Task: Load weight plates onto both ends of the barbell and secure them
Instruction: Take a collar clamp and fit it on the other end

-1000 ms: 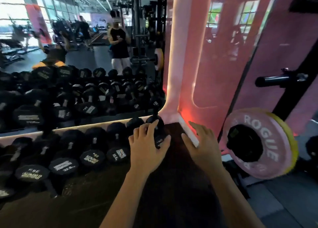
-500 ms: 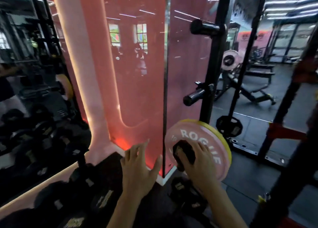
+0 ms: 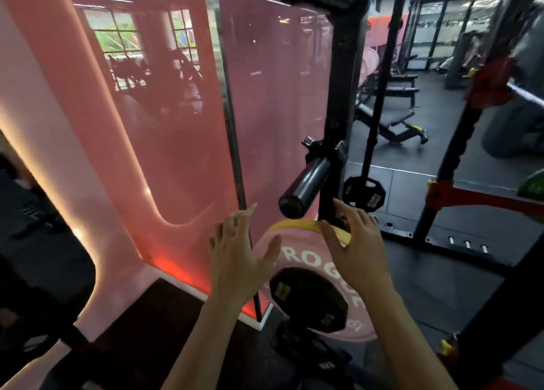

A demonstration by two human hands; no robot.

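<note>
Pink weight plate (image 3: 297,260) with yellow rim sits lower centre, stored on the rack upright (image 3: 338,124), below a smooth black storage peg (image 3: 306,188). Right hand (image 3: 357,251) curls over the top rim, grasping it, likely to pull it off. Left hand (image 3: 235,257) hovers just left of the plate, fingers spread, holding nothing. Plate face looks matte, rubbery; a dark smaller plate (image 3: 309,298) covers its hub. Barbell not visible.

A black rack upright (image 3: 343,95) carries a bare black storage peg (image 3: 306,188) and, lower, the pink weight plate (image 3: 297,260) with a black plate (image 3: 309,298) in front. It stands on dark rubber floor (image 3: 426,286). Another small plate (image 3: 365,194) seems to hang behind it.
</note>
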